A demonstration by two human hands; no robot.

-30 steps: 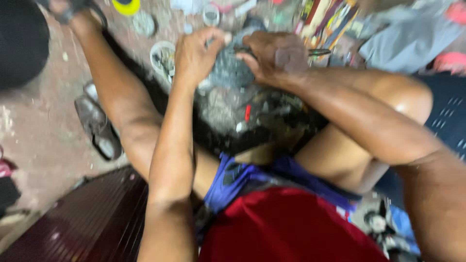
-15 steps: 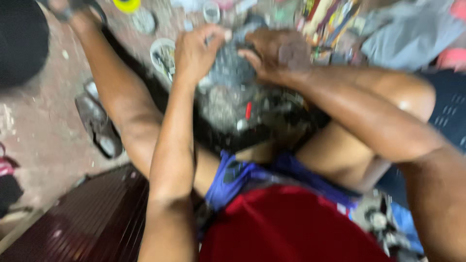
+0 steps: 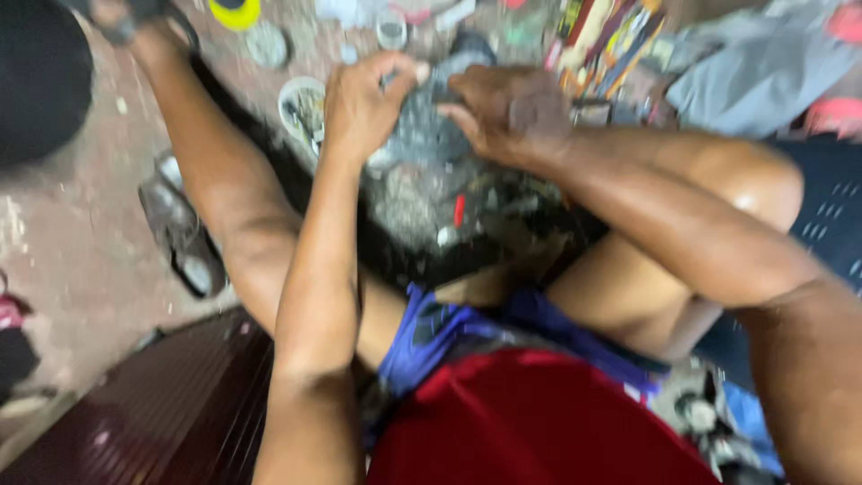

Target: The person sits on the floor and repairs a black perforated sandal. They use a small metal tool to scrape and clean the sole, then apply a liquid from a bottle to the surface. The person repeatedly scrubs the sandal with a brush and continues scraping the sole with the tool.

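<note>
Blurred colourful packets, red, yellow and dark, lie fanned at the upper middle-right of the frame. No screens or signs show.

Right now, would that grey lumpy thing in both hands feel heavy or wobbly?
Probably heavy: the grey metal part looks solid, and the left hand and right hand both grip it. Likely stiff, not floppy. Possibly greasy and slippery, given its grimy surface, though the picture is blurred.
</note>
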